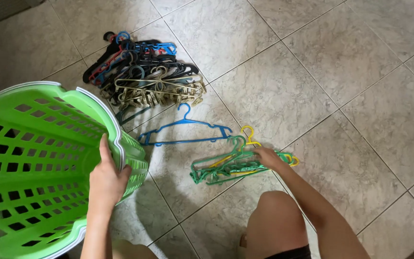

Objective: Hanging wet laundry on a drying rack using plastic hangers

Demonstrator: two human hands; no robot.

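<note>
My left hand (106, 180) grips the rim of a bright green slotted laundry basket (29, 158), which is tipped toward me at the left. On the floor at centre lies a small bunch of green and yellow plastic hangers (226, 165), and my right hand (268, 157) rests on it, fingers closed over the green ones. A single blue hanger (184, 132) lies flat just beyond that bunch. Farther back sits a bigger pile of hangers (144, 72) in black, blue, red and beige.
The floor is large beige marbled tiles (322, 72) with dark grout lines. My bare knee (274, 216) is bent just below the green hangers. A dark edge shows at the far left.
</note>
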